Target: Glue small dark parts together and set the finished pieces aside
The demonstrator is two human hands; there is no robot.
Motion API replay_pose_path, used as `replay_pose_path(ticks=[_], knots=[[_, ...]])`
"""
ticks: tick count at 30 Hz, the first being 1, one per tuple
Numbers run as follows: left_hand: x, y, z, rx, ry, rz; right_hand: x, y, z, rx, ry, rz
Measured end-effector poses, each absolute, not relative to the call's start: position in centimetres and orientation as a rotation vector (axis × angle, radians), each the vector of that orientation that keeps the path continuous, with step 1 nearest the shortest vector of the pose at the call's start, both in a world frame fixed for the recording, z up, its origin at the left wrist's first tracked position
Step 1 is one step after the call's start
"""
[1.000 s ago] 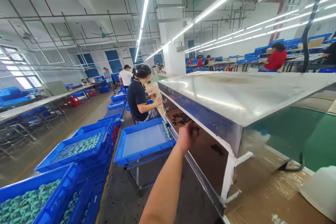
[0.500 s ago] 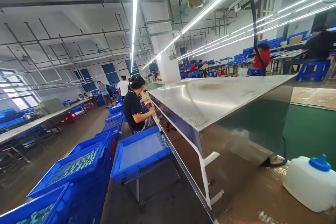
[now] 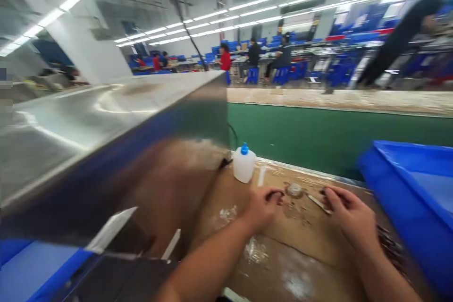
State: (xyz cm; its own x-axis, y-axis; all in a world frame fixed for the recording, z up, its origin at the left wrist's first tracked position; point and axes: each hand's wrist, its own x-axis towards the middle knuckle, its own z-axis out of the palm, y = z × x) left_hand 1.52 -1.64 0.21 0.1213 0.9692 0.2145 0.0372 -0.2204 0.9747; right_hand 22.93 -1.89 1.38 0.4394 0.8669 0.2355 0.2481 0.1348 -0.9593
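Observation:
My left hand (image 3: 262, 208) is above the brown worktop, fingers curled closed around something small and dark at their tips. On the right, my right hand (image 3: 350, 214) has thumb and forefinger pinched together, with a small dark bit at the tips that is too blurred to name. A thin pale stick (image 3: 317, 203) reaches from just below those fingers; whether they touch it I cannot tell. Between the hands sits a small round clear dish (image 3: 294, 190) with wet-looking marks around it. Behind my left hand stands a white plastic bottle (image 3: 244, 167) with a blue cap.
A large metal hood (image 3: 170, 160) fills the left side. At the right edge is a blue bin (image 3: 399, 188), with a pile of dark pieces (image 3: 391, 245) beside it. A green partition (image 3: 300, 127) runs along the back. Several people sit at distant tables.
My view has swung right, from the aisle and metal hood to the worktop. Both hands and the blue bin are now in view; the bottle appears nearer the middle.

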Motion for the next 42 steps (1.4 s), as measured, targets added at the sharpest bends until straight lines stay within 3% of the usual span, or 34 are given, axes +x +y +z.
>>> replay_pose_path(ticks=[15,42], knots=[[1.0,0.5,-0.9,1.094,1.043,1.25,22.1,1.1,-1.5,-1.355,-1.599,0.281],[0.8,0.5,-0.7,1.099,1.086,1.249,22.1,1.3,-2.2,-1.348,-1.691,0.182]])
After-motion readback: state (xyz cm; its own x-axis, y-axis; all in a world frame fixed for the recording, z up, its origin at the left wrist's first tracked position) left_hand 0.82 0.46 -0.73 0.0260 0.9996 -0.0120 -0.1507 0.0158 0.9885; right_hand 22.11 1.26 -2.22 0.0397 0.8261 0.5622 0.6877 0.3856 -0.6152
